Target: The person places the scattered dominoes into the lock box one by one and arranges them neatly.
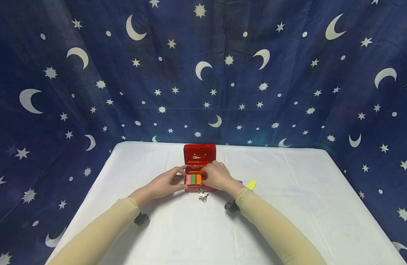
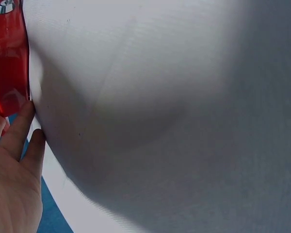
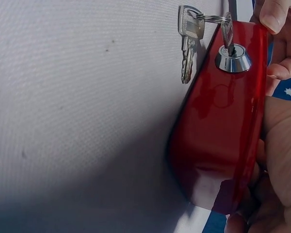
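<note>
A small red cash box stands with its lid raised. Inside it a pink block, a green block and an orange block sit side by side. My right hand reaches in from the right, thumb and forefinger pinching at the orange block's right end; the palm hides the box's right part. My left hand rests its fairly straight fingers against the box's left side, thumb at the front left corner. Keys on a ring hang from the front lock, one inserted.
Beyond my right wrist, a yellow block and a partly hidden purple block lie on the white-covered table. A dark blue curtain with moons and stars hangs behind. Both wrists carry black cameras.
</note>
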